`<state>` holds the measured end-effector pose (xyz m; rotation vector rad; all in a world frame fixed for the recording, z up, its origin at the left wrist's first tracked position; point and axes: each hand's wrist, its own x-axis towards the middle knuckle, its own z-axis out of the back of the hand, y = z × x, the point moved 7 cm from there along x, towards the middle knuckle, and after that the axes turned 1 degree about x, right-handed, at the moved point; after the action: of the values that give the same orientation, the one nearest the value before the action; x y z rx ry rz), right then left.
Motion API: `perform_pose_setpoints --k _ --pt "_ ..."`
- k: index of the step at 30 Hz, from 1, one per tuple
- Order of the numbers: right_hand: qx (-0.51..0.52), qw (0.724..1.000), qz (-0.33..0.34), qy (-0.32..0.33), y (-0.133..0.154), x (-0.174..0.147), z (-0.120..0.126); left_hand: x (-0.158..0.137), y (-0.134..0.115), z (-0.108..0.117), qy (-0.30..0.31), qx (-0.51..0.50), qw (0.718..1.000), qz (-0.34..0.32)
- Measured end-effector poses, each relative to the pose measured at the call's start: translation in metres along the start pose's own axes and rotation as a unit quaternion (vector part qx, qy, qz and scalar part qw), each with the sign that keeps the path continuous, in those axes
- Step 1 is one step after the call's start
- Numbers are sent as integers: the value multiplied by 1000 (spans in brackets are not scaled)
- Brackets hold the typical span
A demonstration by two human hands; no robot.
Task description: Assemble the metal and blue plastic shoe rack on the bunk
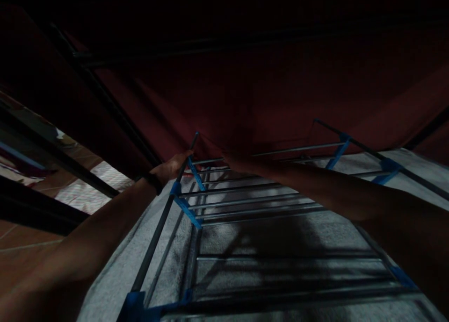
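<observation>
A rack of thin metal tubes with blue plastic joints (187, 211) lies over a pale, fleecy surface, its crossbars running left to right. My left hand (173, 165), a dark band at its wrist, is closed around the rack's left side tube beside an upper blue joint. Part of its fingers passes behind the tube. Reaching in from the right, my right hand (238, 162) is at the far crossbars near the rack's left end. Deep shadow hides its fingers, so its grip cannot be made out.
A dark red cloth (252, 97) hangs behind the rack. Dark frame bars (105, 102) cross the upper left and left side. Beyond them are a tiled floor (31, 240) and a striped pale cloth (87, 186). The pale fleecy surface (224, 240) extends under the rack.
</observation>
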<state>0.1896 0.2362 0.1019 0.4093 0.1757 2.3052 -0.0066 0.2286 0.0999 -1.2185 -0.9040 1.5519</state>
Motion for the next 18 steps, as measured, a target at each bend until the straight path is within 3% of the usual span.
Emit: perform_pose_setpoints --k 4,10,18 --pt "-20 1000 -10 14 -4 0 0 11 7 0 -44 -33 998 31" --pt "-3 1000 -11 3 -10 4 1 25 12 -1 -32 -41 997 50" --pt "-1 1000 -19 21 -9 3 7 27 9 -6 -23 -76 997 8"
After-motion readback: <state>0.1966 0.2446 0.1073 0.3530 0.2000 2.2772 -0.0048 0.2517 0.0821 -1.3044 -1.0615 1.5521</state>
